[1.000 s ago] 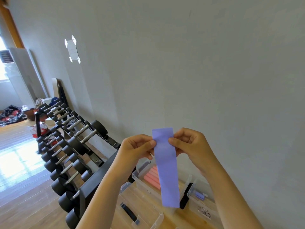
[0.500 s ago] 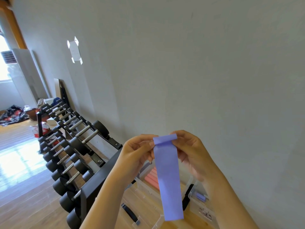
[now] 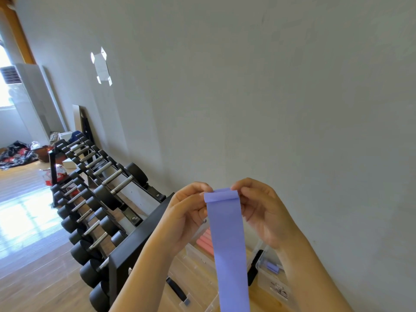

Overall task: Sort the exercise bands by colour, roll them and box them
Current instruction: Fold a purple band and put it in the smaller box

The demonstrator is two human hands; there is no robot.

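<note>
Left hand point(image 3: 186, 212): raised before grey wall point(image 3: 270, 86), fingers curled, thumb and fingertips pinching left end of rolled top edge of purple band point(image 3: 227, 244). Right hand point(image 3: 258, 210): level with it, just across the band, fingers curled, tips pinching right end of same roll. Neither hand spread.

Purple band: top edge turned over into a narrow roll between both hands; rest hanging flat and straight down, lower end cut off at bottom of view.

Below, on wooden surface point(image 3: 202, 296): clear boxes point(image 3: 265, 287), open. Pink rolls point(image 3: 204, 242) in box just left of hanging band. Small purple roll point(image 3: 272, 267) in box at right, beside black latch point(image 3: 253, 269).

Left side: black dumbbell rack point(image 3: 135, 235) along wall, dumbbells point(image 3: 101, 199) in rows.
</note>
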